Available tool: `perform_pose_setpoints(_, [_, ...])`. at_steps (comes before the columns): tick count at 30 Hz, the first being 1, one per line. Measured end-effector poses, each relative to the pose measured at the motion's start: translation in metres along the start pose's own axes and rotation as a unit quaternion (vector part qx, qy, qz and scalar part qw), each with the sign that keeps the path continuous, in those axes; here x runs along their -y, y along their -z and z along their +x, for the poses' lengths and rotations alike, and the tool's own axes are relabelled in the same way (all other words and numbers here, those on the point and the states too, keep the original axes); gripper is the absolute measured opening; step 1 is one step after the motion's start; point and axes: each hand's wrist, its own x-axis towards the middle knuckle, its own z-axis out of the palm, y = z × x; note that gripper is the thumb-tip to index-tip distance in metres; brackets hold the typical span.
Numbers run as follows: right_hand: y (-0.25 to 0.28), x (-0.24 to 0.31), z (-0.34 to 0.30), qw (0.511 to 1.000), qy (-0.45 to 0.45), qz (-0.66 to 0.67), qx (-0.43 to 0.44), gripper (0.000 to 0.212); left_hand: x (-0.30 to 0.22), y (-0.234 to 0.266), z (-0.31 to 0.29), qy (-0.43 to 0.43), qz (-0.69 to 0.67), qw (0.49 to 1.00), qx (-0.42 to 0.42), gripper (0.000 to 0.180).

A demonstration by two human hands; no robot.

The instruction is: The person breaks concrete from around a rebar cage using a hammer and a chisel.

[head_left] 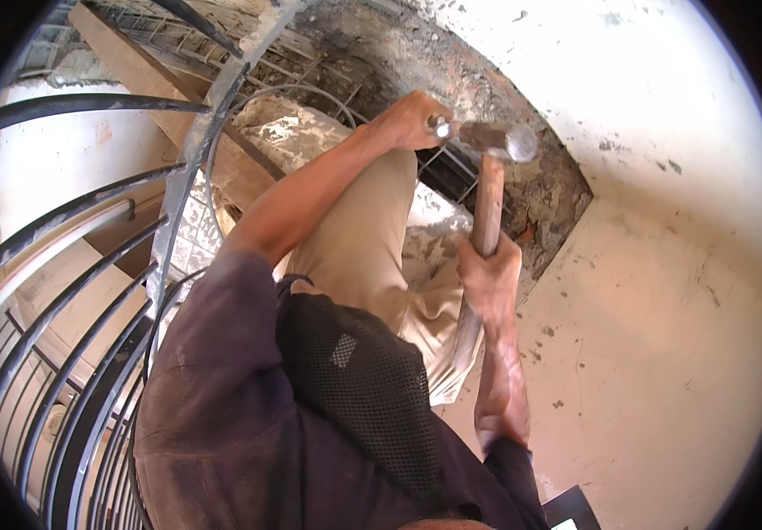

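Observation:
My right hand (491,269) is wrapped round the wooden handle of a hammer (489,199); the handle's lower end runs down past my wrist. Its heavy steel head (509,141) is slightly blurred and lies beside my left fist, close to the bright struck end of a metal chisel (442,128). Closed round that chisel, my left hand (416,119) is stretched out toward the broken edge of the wall (535,177). The chisel's tip is hidden behind my hand. Beneath my arms show my beige trouser legs (354,234).
Black curved railing bars (80,208) stand on my left, with a loose cable (210,177) along them. A wooden plank (138,71) slants behind the railing post. Exposed steel bars (451,168) cross a dark gap below my hands. A plastered wall (646,327) rises on the right.

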Motion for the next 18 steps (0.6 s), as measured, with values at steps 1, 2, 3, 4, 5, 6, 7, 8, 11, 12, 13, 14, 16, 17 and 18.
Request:
perform_pose_setpoints(1, [0.004,-0.002,-0.002,1.0,0.002,0.03,-0.01,0.019,-0.003,0.003,0.006,0.0,-0.016,1.0,-0.013,0.028])
perform_pose_setpoints(2, [0.003,0.007,-0.011,0.998,-0.002,0.062,-0.005,0.019,-0.004,0.007,-0.005,0.016,-0.029,0.999,-0.023,0.03])
perform_pose_setpoints(3, [0.012,0.025,-0.02,0.997,-0.051,0.058,-0.01,0.015,0.005,0.0,-0.002,0.057,-0.039,0.998,-0.004,0.034])
perform_pose_setpoints(4, [0.018,0.04,-0.026,0.996,-0.014,0.08,-0.033,0.014,0.002,-0.001,0.003,0.047,-0.051,0.998,-0.005,0.036])
perform_pose_setpoints(5, [0.025,0.05,-0.035,0.993,0.021,0.101,-0.058,0.012,-0.004,-0.001,0.007,0.036,-0.066,0.997,-0.004,0.038])
perform_pose_setpoints(6, [0.03,0.06,-0.04,0.987,0.056,0.122,-0.082,0.01,-0.009,-0.001,0.011,0.025,-0.081,0.996,-0.003,0.039])
perform_pose_setpoints(7, [0.035,0.07,-0.042,0.975,0.102,0.168,-0.104,0.009,-0.004,-0.001,0.012,0.031,-0.06,0.998,-0.01,0.039])
perform_pose_setpoints(8, [0.04,0.077,-0.043,0.959,0.143,0.21,-0.13,0.008,-0.007,-0.003,0.015,0.05,-0.073,0.995,-0.038,0.038])
perform_pose_setpoints(11, [0.023,0.065,-0.011,0.935,0.212,0.227,-0.173,0.007,-0.007,-0.005,0.026,0.078,-0.078,0.988,-0.105,0.036])
perform_pose_setpoints(12, [0.015,0.05,0.004,0.932,0.241,0.203,-0.177,0.009,-0.003,-0.006,0.029,0.078,-0.068,0.99,-0.094,0.033])
perform_pose_setpoints(13, [0.009,0.037,0.018,0.979,0.142,0.101,-0.105,0.01,0.002,-0.006,0.031,0.079,-0.056,0.992,-0.085,0.031])
perform_pose_setpoints(14, [0.007,0.029,0.026,0.998,0.039,-0.009,-0.038,0.012,0.001,-0.005,0.037,0.073,-0.049,0.993,-0.077,0.028])
perform_pose_setpoints(16, [0.005,0.022,0.031,0.999,0.013,-0.036,-0.004,0.012,0.001,0.001,0.044,0.163,-0.065,0.982,-0.064,0.021])
perform_pose_setpoints(17, [0.006,0.021,0.031,0.999,0.001,-0.046,0.013,0.012,0.002,0.006,0.047,0.207,-0.07,0.974,-0.056,0.017])
perform_pose_setpoints(18, [0.012,0.024,0.028,1.0,0.01,-0.016,-0.003,0.012,0.003,0.012,0.052,0.25,-0.076,0.964,-0.047,0.014])
